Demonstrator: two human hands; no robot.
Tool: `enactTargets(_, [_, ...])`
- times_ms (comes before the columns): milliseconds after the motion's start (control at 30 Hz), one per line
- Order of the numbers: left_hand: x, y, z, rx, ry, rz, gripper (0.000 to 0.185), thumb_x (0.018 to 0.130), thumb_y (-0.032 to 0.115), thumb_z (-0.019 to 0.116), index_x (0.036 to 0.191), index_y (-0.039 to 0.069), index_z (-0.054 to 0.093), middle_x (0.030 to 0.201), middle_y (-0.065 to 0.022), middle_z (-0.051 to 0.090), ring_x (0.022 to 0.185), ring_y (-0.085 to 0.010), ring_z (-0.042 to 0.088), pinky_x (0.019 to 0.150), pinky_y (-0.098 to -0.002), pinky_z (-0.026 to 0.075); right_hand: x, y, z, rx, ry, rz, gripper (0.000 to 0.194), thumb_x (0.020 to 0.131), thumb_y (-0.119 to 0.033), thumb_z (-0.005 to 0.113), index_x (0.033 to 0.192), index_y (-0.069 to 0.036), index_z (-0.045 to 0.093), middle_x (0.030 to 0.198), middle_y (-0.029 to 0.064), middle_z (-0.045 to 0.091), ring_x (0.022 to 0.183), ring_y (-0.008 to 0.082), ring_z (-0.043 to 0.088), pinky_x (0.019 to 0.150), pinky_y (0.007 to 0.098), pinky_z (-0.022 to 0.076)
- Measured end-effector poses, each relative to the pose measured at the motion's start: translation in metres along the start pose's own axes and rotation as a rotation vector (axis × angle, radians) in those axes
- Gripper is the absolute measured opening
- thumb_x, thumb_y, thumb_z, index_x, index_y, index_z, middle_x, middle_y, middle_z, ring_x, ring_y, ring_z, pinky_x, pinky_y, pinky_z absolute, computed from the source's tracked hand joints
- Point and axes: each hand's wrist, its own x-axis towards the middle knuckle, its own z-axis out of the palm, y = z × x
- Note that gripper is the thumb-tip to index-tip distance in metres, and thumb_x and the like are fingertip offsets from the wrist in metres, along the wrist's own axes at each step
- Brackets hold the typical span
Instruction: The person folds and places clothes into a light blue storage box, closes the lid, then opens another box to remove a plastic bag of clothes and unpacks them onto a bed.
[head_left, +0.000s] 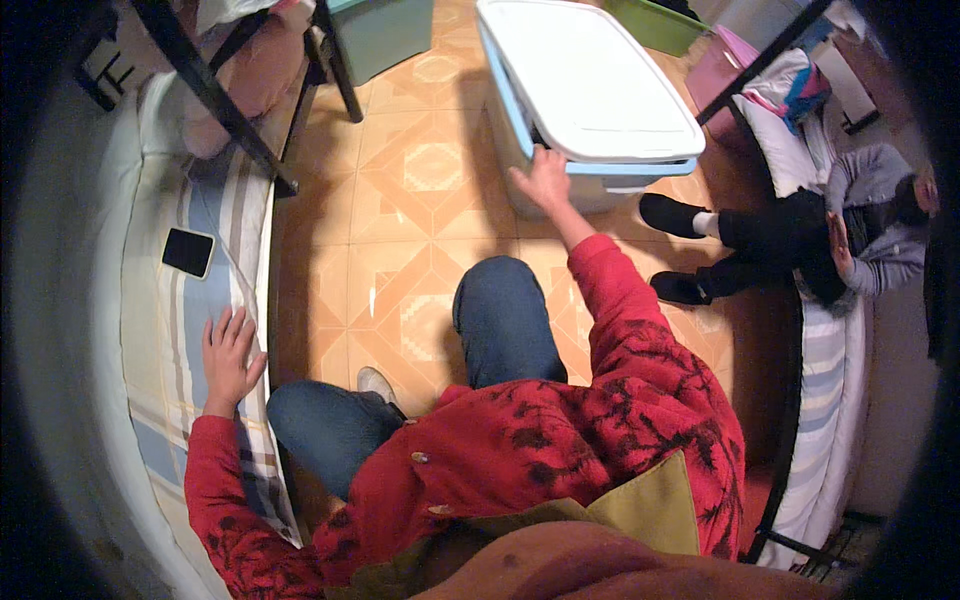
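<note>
A storage bin (592, 182) with a blue rim stands on the tiled floor before me. Its white lid (600, 82) lies askew on top, leaving a dark gap along the left side. My right hand (546, 178) reaches to the bin's near left corner. Its fingertips touch the rim by the lid's edge and the thumb sticks out; whether the fingers grip is hidden. Palm down, my left hand (229, 358) rests with spread fingers on the striped bedding (180, 315) at my left. Beyond it lies a smartphone (188, 253), its dark screen upward.
A seated person (780, 232) on the bed at right has both feet near the bin. Black metal bed posts (217, 97) slant in from both sides. Farther off stand a teal bin (386, 37), a green bin (656, 26) and a pink bin (720, 71).
</note>
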Motion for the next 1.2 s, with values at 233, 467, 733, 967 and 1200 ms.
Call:
enactTargets(233, [-0.002,0.001,0.009,0.062,-0.01,-0.026,0.062,0.08,0.037,0.068,0.133,0.006,0.054,0.148,-0.0124,0.045,0.139,-0.0347,0.036,0.115,-0.0561,0.021,-0.06,-0.008,-0.016,0.067,0.003,-0.037,0.082,0.077,-0.049,0.072,0.135,0.003,0.044,0.125,0.0213,0.05,0.125,0.0381,0.041,0.095,0.0496,0.0487])
enactTargets(467, [-0.001,-0.004,0.017,0.107,-0.006,-0.012,0.06,0.082,0.036,0.066,0.133,0.008,0.054,0.148,-0.0108,0.045,0.14,-0.0318,0.036,0.116,-0.0536,0.02,-0.067,-0.01,-0.019,0.064,0.004,-0.094,0.085,0.077,-0.045,0.074,0.138,0.004,0.04,0.124,0.0194,0.049,0.122,0.0378,0.043,0.095,0.0485,0.049])
enactTargets(733, [-0.001,-0.003,0.013,0.058,-0.001,-0.066,0.053,0.084,0.036,0.062,0.129,0.008,0.057,0.147,-0.0102,0.047,0.138,-0.0308,0.038,0.114,-0.0524,0.023,-0.06,0.028,-0.036,-0.412,-0.003,-0.327,0.057,0.081,-0.029,0.069,0.13,-0.008,0.052,0.106,0.0078,0.066,0.104,0.0248,0.063,0.087,0.0443,0.0458])
enactTargets(967, [0.001,0.004,0.008,0.062,0.06,-0.071,0.051,0.082,0.034,0.065,0.126,0.009,0.059,0.144,-0.0096,0.049,0.137,-0.0299,0.039,0.113,-0.0525,0.026,-0.038,0.024,-0.003,-0.37,0.158,-0.334,0.005,0.081,-0.011,0.058,0.086,-0.01,0.06,0.079,0.0103,0.069,0.08,0.0275,0.069,0.072,0.0418,0.0512])
enactTargets(1200, [0.0,0.002,0.012,0.0,0.123,-0.076,0.051,0.079,0.033,0.067,0.123,0.009,0.059,0.141,-0.0097,0.052,0.134,-0.0302,0.043,0.112,-0.0529,0.027,-0.045,0.001,-0.006,-0.34,0.181,-0.213,0.004,0.079,-0.012,0.06,0.078,-0.01,0.063,0.076,0.0128,0.07,0.078,0.0307,0.069,0.073,0.043,0.051])
